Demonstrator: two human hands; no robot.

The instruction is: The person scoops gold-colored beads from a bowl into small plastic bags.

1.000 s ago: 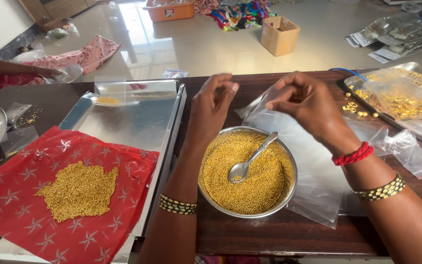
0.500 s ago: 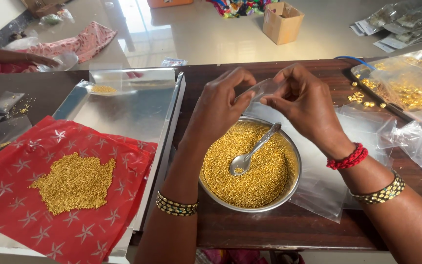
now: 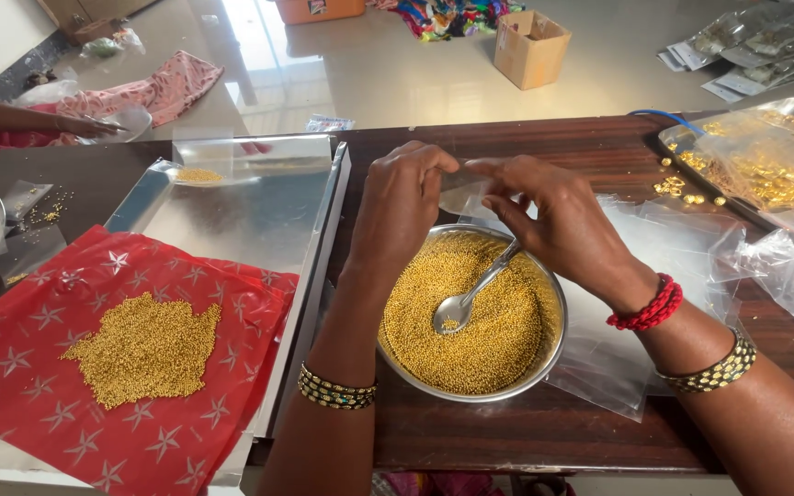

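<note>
At the far left a red star-printed sheet (image 3: 130, 367) carries a heap of small gold beads (image 3: 144, 347), with a shiny metal tray (image 3: 250, 207) just behind it. Next comes the left hand (image 3: 402, 207), fingers pinched together on the edge of a small clear plastic bag (image 3: 459, 195) above a steel bowl (image 3: 544, 367) full of gold beads, where a spoon (image 3: 470, 298) rests. The right hand (image 3: 558, 225) pinches the same bag's other side, and more clear bags (image 3: 691, 248) lie on the wooden table (image 3: 599, 152) to the right
</note>
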